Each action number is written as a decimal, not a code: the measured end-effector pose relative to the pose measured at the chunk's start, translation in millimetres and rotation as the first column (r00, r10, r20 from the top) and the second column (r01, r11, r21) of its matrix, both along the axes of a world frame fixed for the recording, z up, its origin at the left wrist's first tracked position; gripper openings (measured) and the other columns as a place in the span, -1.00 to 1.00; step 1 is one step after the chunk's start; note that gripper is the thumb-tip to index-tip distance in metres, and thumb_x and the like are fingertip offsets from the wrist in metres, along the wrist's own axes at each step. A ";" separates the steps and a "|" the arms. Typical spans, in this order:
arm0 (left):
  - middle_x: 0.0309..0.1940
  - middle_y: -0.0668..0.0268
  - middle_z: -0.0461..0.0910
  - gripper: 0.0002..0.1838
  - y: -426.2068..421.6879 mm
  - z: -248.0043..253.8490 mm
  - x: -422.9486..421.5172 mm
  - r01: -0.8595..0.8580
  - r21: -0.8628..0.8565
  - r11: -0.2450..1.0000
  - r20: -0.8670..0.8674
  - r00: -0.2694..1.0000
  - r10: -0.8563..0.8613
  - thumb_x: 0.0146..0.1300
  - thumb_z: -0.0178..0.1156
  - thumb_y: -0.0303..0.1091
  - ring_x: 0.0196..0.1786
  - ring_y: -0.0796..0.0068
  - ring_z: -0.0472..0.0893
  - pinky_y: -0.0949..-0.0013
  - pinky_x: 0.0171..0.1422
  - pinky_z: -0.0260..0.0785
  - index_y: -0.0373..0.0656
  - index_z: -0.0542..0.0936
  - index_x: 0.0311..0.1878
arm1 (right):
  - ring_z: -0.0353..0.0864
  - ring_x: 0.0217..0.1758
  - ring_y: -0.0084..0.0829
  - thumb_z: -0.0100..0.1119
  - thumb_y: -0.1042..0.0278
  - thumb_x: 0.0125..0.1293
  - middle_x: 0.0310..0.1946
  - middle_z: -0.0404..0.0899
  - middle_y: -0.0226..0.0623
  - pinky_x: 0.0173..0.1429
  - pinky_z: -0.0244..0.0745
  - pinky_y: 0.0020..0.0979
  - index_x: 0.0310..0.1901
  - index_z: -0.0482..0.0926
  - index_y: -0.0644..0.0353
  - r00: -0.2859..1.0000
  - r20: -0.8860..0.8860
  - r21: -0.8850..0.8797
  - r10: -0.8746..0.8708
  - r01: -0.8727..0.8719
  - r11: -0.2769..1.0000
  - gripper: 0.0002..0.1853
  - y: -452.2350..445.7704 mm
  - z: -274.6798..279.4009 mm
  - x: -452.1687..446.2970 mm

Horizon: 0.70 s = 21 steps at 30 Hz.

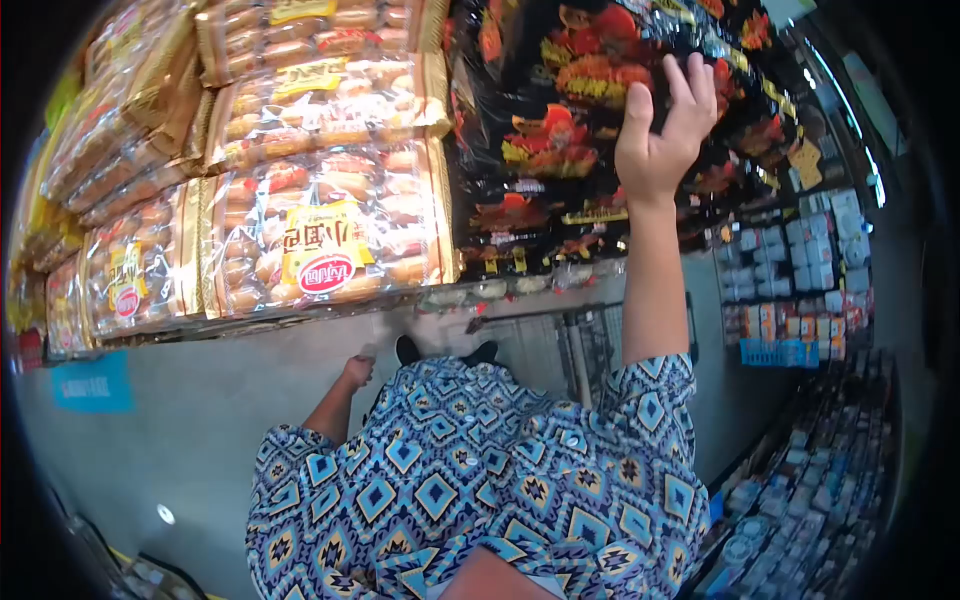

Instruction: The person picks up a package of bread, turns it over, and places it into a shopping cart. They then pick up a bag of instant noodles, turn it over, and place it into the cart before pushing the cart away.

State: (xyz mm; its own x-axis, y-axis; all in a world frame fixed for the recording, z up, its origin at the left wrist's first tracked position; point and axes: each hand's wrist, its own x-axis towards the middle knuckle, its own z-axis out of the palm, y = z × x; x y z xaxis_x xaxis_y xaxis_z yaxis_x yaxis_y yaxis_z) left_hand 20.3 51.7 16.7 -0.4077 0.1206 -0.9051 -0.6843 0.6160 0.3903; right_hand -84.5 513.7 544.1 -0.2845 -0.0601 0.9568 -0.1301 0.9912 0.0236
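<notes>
My right hand [665, 140] reaches out over black packages with red and yellow print [560, 140]. Its thumb and fingers are apart and nothing is held. Whether the fingertips touch the wrapping, I cannot tell. Low beside my body hangs my left hand [358, 371], small in view, with its fingers curled in and nothing visible in them. Clear packs of small bread rolls with gold edges [330, 225] are stacked left of the black packages.
A metal shopping cart [590, 345] stands under my right arm. At the right are shelves with white and orange goods [790, 260], a blue basket [780, 352] and more packed shelving [810, 490]. Grey floor [180, 430] lies below the display, with a blue sign [92, 382] at the left.
</notes>
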 end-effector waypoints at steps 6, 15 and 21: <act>-0.36 0.32 0.56 -0.65 10.4 10.3 13.1 0.035 0.042 0.999 0.053 0.998 -0.037 0.30 0.11 -0.10 -0.45 0.44 0.52 0.34 -0.45 0.36 -0.15 0.56 -0.01 | 0.65 -0.19 -0.26 0.17 0.54 0.25 -0.28 0.67 -0.18 0.00 0.52 -0.33 -0.26 0.65 0.31 0.984 0.178 -0.344 -0.019 0.080 0.935 -0.91 47.4 -93.0 134.4; -0.37 0.34 0.55 -0.62 31.0 16.5 -10.6 0.293 -0.041 0.955 0.090 0.953 -0.289 0.33 0.07 -0.06 -0.43 0.48 0.52 0.32 -0.37 0.37 -0.12 0.56 0.03 | 0.65 -0.10 0.03 0.06 0.12 0.33 -0.24 0.64 0.10 0.00 0.51 -0.16 -0.16 0.65 0.23 0.439 0.899 -0.423 -0.011 0.873 0.243 -0.66 69.9 -310.9 340.5; -0.33 0.36 0.59 -0.67 73.5 13.9 -48.0 0.337 0.000 0.941 -0.030 0.941 -0.337 0.31 0.07 -0.10 -0.46 0.53 0.52 0.43 -0.46 0.34 -0.09 0.56 -0.01 | 0.68 -0.17 -0.10 -0.06 0.08 0.36 -0.17 0.65 0.00 -0.18 0.59 -0.22 -0.03 0.62 0.25 0.454 0.827 -0.443 0.331 0.889 -0.115 -0.57 65.5 -362.4 363.4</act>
State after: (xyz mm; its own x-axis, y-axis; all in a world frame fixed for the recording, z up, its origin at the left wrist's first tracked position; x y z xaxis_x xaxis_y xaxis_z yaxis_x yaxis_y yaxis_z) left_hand -27.7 125.1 30.6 -0.3684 0.2598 -0.8926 -0.4253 0.8067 0.4103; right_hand 278.9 579.2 181.7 -0.2320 0.8092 -0.5398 0.8212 -0.1345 -0.5545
